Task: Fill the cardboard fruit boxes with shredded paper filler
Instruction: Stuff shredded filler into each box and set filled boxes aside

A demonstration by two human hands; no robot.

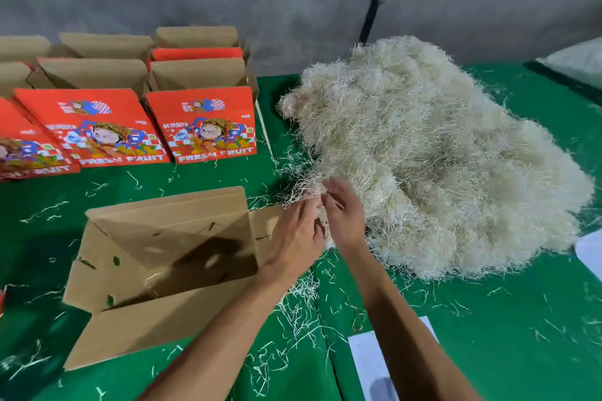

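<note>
Shredded paper filler (433, 153): pale cream, wiry tangled mound on the green-covered counter (521, 335), just beyond and right of both hands. Open cardboard box (163, 257): plain brown corrugated, flaps spread, left of the left hand (294, 234). Red printed boxes (202, 124), far left, read "FRESH FRUIT". Left hand and right hand (345, 215) meet fingertip to fingertip, fingers curled, pinching strands at the mound's near edge.

Cream shredded paper (423, 153), red cartoon-printed boxes (202, 124), brown open box (163, 254), green cloth (488, 335).
</note>
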